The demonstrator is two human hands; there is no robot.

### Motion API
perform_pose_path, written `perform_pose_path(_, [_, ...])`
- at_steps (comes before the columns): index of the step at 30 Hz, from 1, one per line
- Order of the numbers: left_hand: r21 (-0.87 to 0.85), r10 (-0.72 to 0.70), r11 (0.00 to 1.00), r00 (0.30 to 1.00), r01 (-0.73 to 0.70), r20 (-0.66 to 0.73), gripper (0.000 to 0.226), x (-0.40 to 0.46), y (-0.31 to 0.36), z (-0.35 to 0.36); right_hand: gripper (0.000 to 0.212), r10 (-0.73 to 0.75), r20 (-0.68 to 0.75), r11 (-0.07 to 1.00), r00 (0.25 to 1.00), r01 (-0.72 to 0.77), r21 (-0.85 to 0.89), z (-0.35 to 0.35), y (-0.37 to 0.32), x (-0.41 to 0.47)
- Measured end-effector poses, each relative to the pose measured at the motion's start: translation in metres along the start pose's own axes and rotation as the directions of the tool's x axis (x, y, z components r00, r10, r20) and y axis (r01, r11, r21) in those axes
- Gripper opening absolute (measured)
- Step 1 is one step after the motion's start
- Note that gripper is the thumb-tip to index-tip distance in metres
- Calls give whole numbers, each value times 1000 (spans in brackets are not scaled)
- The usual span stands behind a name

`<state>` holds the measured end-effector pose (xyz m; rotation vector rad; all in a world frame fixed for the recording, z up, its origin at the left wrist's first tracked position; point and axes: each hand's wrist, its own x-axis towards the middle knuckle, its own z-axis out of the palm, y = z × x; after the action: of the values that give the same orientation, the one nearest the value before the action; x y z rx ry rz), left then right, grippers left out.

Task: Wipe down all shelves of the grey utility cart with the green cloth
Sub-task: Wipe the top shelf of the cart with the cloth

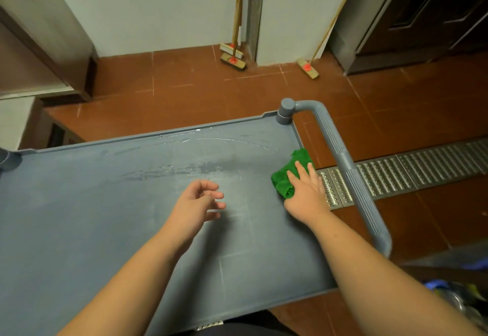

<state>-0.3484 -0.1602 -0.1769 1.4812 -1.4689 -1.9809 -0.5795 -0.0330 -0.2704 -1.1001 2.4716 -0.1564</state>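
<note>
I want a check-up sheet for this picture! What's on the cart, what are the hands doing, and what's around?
Surface: top shelf of the grey cart, with wet streaks toward the far side.
Job's things: green cloth, bunched at the shelf's right edge, near the handle.
Clutter: nothing seen on the shelf.
Hands: right hand presses flat on the cloth, fingers straight; left hand hovers over the shelf, fingers loosely curled, holding nothing.
Cables: nothing seen.
Surroundings: red tiled floor; metal drain grate to the right; brooms leaning on the wall; dark door at far right.
</note>
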Motion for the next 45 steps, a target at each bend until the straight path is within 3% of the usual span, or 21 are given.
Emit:
perform_pose_path(2, [-7,-7,1000,1000,7,3,24,-1,-2,-1,69,27,28,977,999,-32,212,-8,-3,1])
perform_pose_path(4, [-19,-16,1000,1000,16,3,24,0,-3,1,58,144,-126,862,982,-62,502,-11,-6,0])
perform_pose_path(5, [-19,-19,1000,1000,20,7,24,0,-4,2,56,210,-216,856,954,-72,511,-10,-7,0])
perform_pose_path(7, [-11,-20,1000,1000,20,20,26,-1,-5,6,64,221,-273,952,936,-146,270,-1,-9,2])
perform_pose_path(9, [3,-15,1000,999,15,40,28,-2,-6,11,80,158,-229,987,960,-154,37,14,-11,4])
perform_pose_path(14, [37,-11,999,998,9,61,29,-5,-8,16,79,84,-266,989,960,-113,-94,32,-11,7])
perform_pose_path(31, [-36,-39,999,999,39,-15,27,-2,-31,-86,79,78,-228,992,971,-52,118,52,-97,9])
perform_pose_path(36, [-40,-42,998,999,42,-20,28,-5,-35,-143,79,51,-201,992,978,-26,126,72,-160,2])
perform_pose_path(45, [-106,-11,994,993,-2,-121,29,-20,-36,-262,82,-126,-161,977,979,151,154,130,-314,-16])
